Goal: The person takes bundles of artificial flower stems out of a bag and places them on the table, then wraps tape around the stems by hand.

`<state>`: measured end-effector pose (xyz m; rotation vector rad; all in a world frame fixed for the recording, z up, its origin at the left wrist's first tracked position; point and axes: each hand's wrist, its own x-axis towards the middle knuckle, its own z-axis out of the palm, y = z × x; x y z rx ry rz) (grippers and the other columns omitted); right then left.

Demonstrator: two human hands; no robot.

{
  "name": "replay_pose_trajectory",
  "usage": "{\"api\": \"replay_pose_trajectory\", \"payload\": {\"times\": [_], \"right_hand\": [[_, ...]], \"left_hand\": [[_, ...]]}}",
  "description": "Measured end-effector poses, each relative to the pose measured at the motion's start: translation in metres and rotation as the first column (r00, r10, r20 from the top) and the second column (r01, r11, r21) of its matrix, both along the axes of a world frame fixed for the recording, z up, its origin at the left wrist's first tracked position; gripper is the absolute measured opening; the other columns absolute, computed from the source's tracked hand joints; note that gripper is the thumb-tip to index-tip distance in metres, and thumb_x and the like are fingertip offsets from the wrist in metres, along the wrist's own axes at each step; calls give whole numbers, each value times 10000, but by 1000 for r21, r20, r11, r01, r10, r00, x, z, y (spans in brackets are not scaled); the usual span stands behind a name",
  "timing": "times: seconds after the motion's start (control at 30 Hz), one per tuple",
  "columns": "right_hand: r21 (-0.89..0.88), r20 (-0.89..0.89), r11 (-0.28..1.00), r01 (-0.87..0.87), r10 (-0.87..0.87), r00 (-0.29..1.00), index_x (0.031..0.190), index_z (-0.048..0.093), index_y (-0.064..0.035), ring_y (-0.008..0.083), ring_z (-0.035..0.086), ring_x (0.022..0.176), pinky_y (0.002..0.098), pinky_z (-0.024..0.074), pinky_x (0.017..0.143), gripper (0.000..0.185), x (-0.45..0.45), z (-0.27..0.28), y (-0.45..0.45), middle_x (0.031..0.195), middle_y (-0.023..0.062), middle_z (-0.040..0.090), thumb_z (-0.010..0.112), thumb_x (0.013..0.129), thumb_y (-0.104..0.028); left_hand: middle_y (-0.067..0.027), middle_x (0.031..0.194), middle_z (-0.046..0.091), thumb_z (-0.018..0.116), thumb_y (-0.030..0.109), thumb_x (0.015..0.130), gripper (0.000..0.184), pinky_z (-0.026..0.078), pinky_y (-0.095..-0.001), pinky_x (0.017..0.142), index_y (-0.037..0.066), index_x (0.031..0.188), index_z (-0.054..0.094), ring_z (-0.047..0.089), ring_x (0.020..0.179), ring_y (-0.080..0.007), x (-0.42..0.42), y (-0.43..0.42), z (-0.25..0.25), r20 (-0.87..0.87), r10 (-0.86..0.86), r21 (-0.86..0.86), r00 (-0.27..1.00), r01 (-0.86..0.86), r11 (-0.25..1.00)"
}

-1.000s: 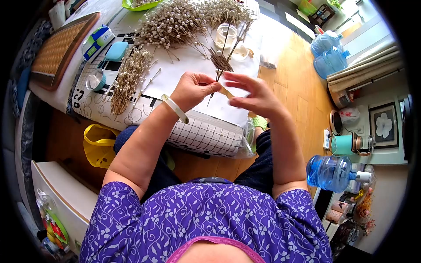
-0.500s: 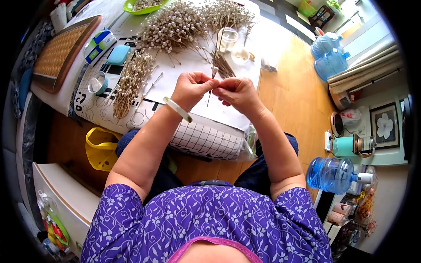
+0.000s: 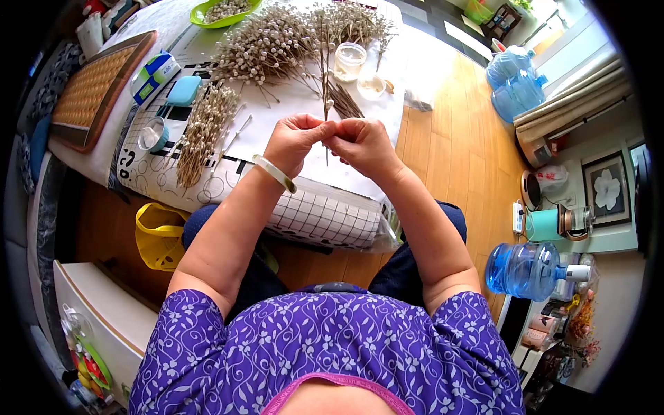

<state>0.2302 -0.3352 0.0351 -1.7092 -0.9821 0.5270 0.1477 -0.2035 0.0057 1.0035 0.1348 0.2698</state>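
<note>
My left hand (image 3: 294, 142) and my right hand (image 3: 364, 144) meet fingertip to fingertip above the white sheet, both closed in a pinch. Between them stand thin brown stems (image 3: 324, 72), roughly upright, with a small white bud (image 3: 330, 104) just above the fingers. The stems' lower ends poke out below my hands. Beyond lies a bundle of bare brown sticks (image 3: 346, 102). Behind it are a clear jar (image 3: 350, 59) and a small round dish (image 3: 371, 86) with pale contents. Large bunches of dried white-budded stems (image 3: 266, 50) spread across the far side.
To the left are another budded bunch (image 3: 202, 135), a blue box (image 3: 185, 90), a small open tub (image 3: 153, 134), a tissue pack (image 3: 155, 77) and a green bowl (image 3: 223, 12). A yellow bag (image 3: 158, 238) sits below the table edge. Water bottles (image 3: 523, 272) stand right.
Both hands have shifted slightly left and up, still pinched together. The held stems have turned more upright, and the white bud now sits a little left and higher.
</note>
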Motion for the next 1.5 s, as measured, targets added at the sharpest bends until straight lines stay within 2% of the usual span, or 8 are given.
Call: {"api": "replay_pose_trajectory", "payload": {"times": [0.13, 0.23, 0.37, 0.53, 0.93, 1.13, 1.33, 1.5], "right_hand": [[72, 20, 997, -3, 2, 1000, 709, 595, 11, 15, 436, 501, 191, 364, 430, 112, -3, 0, 2, 536, -26, 514, 592, 767, -85], [31, 120, 999, 8, -11, 993, 723, 596, 31, 40, 411, 506, 236, 387, 467, 107, -4, 6, 0, 508, 47, 503, 556, 727, -68], [57, -183, 998, -15, 25, 983, 693, 587, 17, 28, 423, 499, 202, 355, 439, 156, 5, -5, -2, 542, -34, 493, 596, 770, -119], [29, -218, 994, -104, 108, 970, 756, 587, -29, 21, 455, 518, 164, 382, 463, 174, 13, -7, -6, 594, -39, 515, 586, 820, -192], [99, -209, 990, -101, 120, 971, 859, 622, -7, 62, 539, 614, 195, 467, 549, 132, 13, -17, -7, 694, 16, 597, 586, 816, -126], [86, -225, 989, -123, 139, 964, 848, 623, -10, 66, 547, 615, 196, 465, 544, 112, 10, -9, -4, 692, 22, 599, 571, 819, -106], [64, -232, 984, -165, 175, 957, 768, 607, 7, 42, 484, 536, 195, 418, 488, 123, 7, 2, 3, 592, -21, 541, 569, 807, -104], [-21, -179, 987, -158, 152, 972, 736, 596, 18, 36, 462, 520, 194, 394, 467, 140, 17, 7, 1, 571, -16, 525, 579, 788, -111]], "left_hand": [[-47, 699, 604, 677, 70, 724, 111, 449, -213, 620, 28, 689, 581, 549, 632, -96, 1, -6, 4, 10, 107, -34, 994, -106, 994], [-38, 701, 599, 662, 70, 739, 101, 438, -202, 613, 30, 702, 577, 539, 630, -87, 3, -5, -3, 19, 101, 47, 995, -102, 994], [-53, 740, 609, 658, 66, 743, 92, 451, -208, 642, 6, 767, 592, 554, 673, -96, 0, -7, 2, 2, 85, 158, 996, -84, 984], [-74, 845, 615, 601, 66, 793, 195, 464, -213, 712, -42, 955, 595, 567, 764, -116, -2, -16, 3, 42, 74, 184, 996, -80, 980], [-52, 747, 604, 619, 58, 776, 101, 456, -202, 644, -35, 818, 619, 552, 694, -95, -1, -12, 6, 66, 147, 389, 987, -162, 907], [-88, 721, 620, 657, 84, 743, 106, 472, -254, 615, -5, 758, 601, 580, 633, -136, 0, -7, 7, 36, 23, 28, 999, -24, 999], [-67, 696, 596, 680, 112, 729, 147, 457, -247, 601, 30, 704, 560, 562, 624, -133, 1, -3, -1, 20, 12, -33, 1000, -11, 999], [-76, 722, 611, 673, 133, 743, 185, 471, -237, 606, -24, 813, 605, 570, 638, -121, 2, -11, 16, -10, 84, -18, 996, -84, 996]]}}
